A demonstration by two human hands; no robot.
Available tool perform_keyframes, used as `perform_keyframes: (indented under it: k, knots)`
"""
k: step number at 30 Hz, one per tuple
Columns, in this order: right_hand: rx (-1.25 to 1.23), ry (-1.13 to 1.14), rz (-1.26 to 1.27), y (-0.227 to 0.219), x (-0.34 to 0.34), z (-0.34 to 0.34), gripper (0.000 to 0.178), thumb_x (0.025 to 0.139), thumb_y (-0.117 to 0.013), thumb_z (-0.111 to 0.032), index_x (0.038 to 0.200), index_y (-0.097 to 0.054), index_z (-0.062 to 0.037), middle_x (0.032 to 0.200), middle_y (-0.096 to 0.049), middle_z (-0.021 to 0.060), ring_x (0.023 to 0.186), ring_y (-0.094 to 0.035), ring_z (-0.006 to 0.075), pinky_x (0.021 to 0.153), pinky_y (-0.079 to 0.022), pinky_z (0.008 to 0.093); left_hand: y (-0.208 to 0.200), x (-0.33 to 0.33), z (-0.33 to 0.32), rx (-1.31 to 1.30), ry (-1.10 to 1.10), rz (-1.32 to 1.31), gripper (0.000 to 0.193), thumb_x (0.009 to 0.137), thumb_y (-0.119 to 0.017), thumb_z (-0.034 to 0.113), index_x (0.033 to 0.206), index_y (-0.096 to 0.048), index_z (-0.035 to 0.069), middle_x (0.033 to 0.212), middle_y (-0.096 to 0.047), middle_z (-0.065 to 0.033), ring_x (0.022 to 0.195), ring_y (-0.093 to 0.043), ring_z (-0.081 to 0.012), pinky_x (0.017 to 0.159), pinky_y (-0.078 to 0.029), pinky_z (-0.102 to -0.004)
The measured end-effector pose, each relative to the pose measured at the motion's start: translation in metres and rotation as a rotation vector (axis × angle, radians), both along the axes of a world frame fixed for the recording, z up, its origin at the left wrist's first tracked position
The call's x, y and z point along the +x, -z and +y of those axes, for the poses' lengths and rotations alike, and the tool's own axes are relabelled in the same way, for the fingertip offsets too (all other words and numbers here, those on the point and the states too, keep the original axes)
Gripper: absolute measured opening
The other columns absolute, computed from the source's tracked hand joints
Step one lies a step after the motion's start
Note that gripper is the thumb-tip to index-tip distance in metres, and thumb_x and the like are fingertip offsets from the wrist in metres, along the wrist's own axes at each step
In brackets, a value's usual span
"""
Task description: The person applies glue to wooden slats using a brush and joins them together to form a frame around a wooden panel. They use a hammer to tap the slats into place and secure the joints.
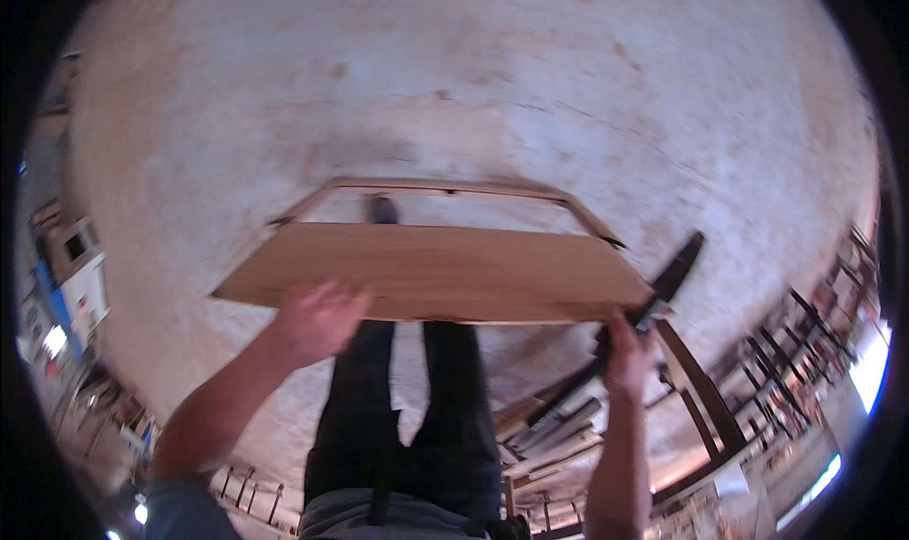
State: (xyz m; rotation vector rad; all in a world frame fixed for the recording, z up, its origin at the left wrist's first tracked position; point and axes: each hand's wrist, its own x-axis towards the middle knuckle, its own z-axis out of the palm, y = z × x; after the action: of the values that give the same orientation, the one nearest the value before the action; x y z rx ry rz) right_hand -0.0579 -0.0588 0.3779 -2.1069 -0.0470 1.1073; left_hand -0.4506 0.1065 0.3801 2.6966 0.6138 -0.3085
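A wide, flat wooden board (436, 267) with light brown grain spans the middle of the view, in front of the person's dark trousers (402, 426) and above a pale, blotchy floor (530, 95). The left hand (327, 322) lies over the board's near edge, left of centre; its fingers are blurred and appear slightly bent, and I cannot tell whether they grip the wood or only rest there. The right hand (630, 355) is at the board's near right corner, its fingers partly hidden, so I cannot tell how firmly they close or on what. A long, dark, narrow object (679, 267) slants past that corner, right beside the hand. Beyond the board's far edge shows a thin wooden frame (453, 188), with a dark shoe (382, 209) visible inside its outline. To the lower right, wooden strips (559, 436) lie in a pile near a slatted wooden stand (705, 398), and dark racks (786, 365) line the edge. At far left is a white box-like item (90, 284) with a dark square; its small markings are too blurred to read.
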Motion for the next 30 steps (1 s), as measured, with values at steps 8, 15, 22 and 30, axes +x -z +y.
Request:
perform_keyframes:
  k: [8,15,22,30]
  knots:
    - [0.008,0.066,-0.012,-0.011,-0.011,0.017,0.019,0.088,-0.068,-0.022,0.090,-0.058,-0.0059,0.062,-0.052,0.0014,0.048,-0.046,0.0095,0.045,-0.037,0.0240,-0.001,0.014,0.010,-0.036,-0.143,-0.109,0.023,0.081,-0.061,0.015,0.099,-0.068,0.002,0.099,-0.071,-0.0159,0.093,-0.069,-0.0246,0.073,-0.059,-0.0339]
    - [0.026,0.047,-0.051,-0.001,-0.010,0.014,0.018,0.090,-0.065,-0.021,0.094,-0.057,-0.0055,0.062,-0.053,0.0024,0.047,-0.046,0.0094,0.043,-0.037,0.0221,0.006,0.008,0.009,-0.036,-0.137,-0.125,0.022,0.081,-0.061,0.015,0.097,-0.067,0.001,0.097,-0.070,-0.0158,0.090,-0.069,-0.0247,0.074,-0.058,-0.0340]
    - [-0.006,0.052,-0.006,0.000,-0.020,0.023,0.020,0.089,-0.067,-0.024,0.092,-0.056,-0.0076,0.062,-0.051,0.0010,0.048,-0.047,0.0093,0.042,-0.038,0.0224,0.034,-0.002,0.013,-0.066,-0.154,-0.159,0.022,0.081,-0.061,0.014,0.097,-0.068,0.001,0.096,-0.070,-0.0157,0.090,-0.069,-0.0249,0.074,-0.058,-0.0340]
    - [-0.138,-0.003,-0.051,0.077,-0.010,0.025,0.021,0.089,-0.067,-0.026,0.080,-0.056,-0.0101,0.058,-0.050,-0.0003,0.045,-0.044,0.0102,0.041,-0.035,0.0251,0.085,0.010,0.010,-0.068,-0.160,-0.188,0.024,0.081,-0.058,0.013,0.099,-0.068,0.001,0.100,-0.070,-0.0159,0.092,-0.069,-0.0252,0.076,-0.058,-0.0356]
